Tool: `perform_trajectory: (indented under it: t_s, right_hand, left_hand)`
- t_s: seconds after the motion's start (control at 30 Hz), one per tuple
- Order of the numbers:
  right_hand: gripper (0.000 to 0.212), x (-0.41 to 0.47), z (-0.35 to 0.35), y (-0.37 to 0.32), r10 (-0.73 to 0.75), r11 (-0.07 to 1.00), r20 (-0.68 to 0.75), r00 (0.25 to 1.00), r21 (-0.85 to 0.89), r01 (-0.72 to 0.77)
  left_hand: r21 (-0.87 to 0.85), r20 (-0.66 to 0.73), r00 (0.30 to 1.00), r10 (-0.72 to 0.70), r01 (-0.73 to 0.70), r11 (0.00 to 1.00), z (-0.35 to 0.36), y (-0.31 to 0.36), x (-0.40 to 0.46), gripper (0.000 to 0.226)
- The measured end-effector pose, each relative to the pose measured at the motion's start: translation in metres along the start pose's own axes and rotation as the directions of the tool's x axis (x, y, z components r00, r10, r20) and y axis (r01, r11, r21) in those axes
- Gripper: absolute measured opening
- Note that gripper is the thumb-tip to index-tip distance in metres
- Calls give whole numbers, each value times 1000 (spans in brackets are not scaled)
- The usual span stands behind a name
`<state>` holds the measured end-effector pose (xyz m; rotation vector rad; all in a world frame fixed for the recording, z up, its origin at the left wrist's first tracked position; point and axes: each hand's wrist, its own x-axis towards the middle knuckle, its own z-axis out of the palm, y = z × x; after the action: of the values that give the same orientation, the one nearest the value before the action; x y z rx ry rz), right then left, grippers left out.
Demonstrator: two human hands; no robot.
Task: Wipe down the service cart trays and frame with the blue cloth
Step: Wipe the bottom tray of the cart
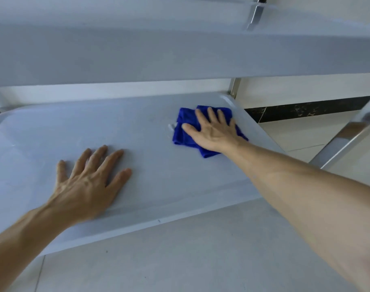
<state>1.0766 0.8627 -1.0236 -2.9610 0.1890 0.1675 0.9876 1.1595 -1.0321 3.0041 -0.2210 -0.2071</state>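
The right hand [211, 131] is pressing flat on the blue cloth [185, 131], fingers straight and slightly spread, nothing pinched; the cloth is lying directly beneath the palm, bunched and folded, with folds showing to the left of the thumb and at the near side of the wrist. The cloth is sitting on the lower tray [158, 165] of the service cart, toward the tray's far right corner, close to the right rim; its long axis is running roughly from far left to near right, while the fingers are pointing toward the far edge. The left hand [89, 182] is resting flat on the same tray, fingers spread, holding nothing, well apart from the cloth on the near left; it appears to be bracing. The right hand is therefore the nearer one to the cloth; most of the tray's surface is lying to the cloth's left, so the next stroke is probably leading leftward along the tray's long axis. The upper tray [179, 49] is overhanging the far side; a metal frame post [234, 87] is standing at the far right corner.
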Motion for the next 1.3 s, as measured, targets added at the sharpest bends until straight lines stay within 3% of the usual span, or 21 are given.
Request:
perform_trajectory:
  t_s: [0.1, 0.17, 0.23, 0.3, 0.37, 0.47, 0.57, 0.67, 0.73, 0.83, 0.93, 1.0, 1.07, 1.17, 1.3]
  right_hand:
    - [77, -10, 10, -49, -208, 978, 32, 978, -10, 209]
    - [70, -32, 16, -60, -379, 924, 51, 924, -37, 381]
    - [66, -56, 20, -44, -524, 848, 66, 849, -59, 527]
    - [66, -71, 13, -6, -575, 812, 81, 814, -60, 580]
    - [71, -69, 1, 39, -488, 868, 90, 868, -51, 493]
    - [72, -35, -14, 92, -186, 977, 51, 981, -96, 190]
    - [62, 18, -21, 97, 45, 996, -11, 999, -73, -45]
    - [65, 55, -14, 52, 113, 993, -31, 993, -22, -114]
    - [66, 58, -6, 14, 39, 999, -25, 999, -10, -39]
    - [63, 29, 7, -30, -250, 968, 7, 968, -37, 250]
    - [59, -16, 14, -22, -501, 863, 26, 865, -55, 502]
    - [58, -35, 11, 7, -568, 821, 43, 822, -36, 569]
    - [61, -36, 3, 41, -508, 860, 34, 861, -40, 509]
    - [59, -4, -7, 79, -249, 968, -26, 968, -49, 248]
    - [60, 61, -16, 74, 40, 999, -72, 997, -29, -42]
  left_hand:
    - [-7, -35, 999, -24, 24, 1000, 7, -1, 1, 92]
    - [10, -55, 998, -25, 26, 1000, 10, -1, 3, 92]
    - [25, -69, 997, -19, 21, 999, 13, -3, 5, 92]
    - [21, -85, 996, -16, 18, 1000, 14, -4, 6, 89]
    - [12, -92, 996, -3, 4, 1000, 15, -4, 6, 88]
    - [11, -100, 995, -4, 5, 1000, 13, -3, 5, 88]
    - [14, -102, 995, -20, 22, 1000, 15, 0, 4, 88]
    - [0, -126, 992, -21, 21, 1000, 15, -1, 4, 86]
    - [-6, -139, 990, -18, 17, 1000, 16, -2, 5, 84]
    - [-6, -136, 991, -21, 21, 1000, 17, -3, 5, 83]
    - [1, -136, 991, -15, 16, 1000, 17, -3, 6, 83]
    - [-3, -136, 991, -17, 16, 1000, 17, -2, 7, 84]
    - [-14, -139, 990, -17, 15, 1000, 16, -1, 6, 84]
    - [-16, -130, 991, -19, 17, 1000, 15, 4, 5, 85]
    - [-13, -133, 991, -22, 20, 1000, 15, 7, 5, 84]
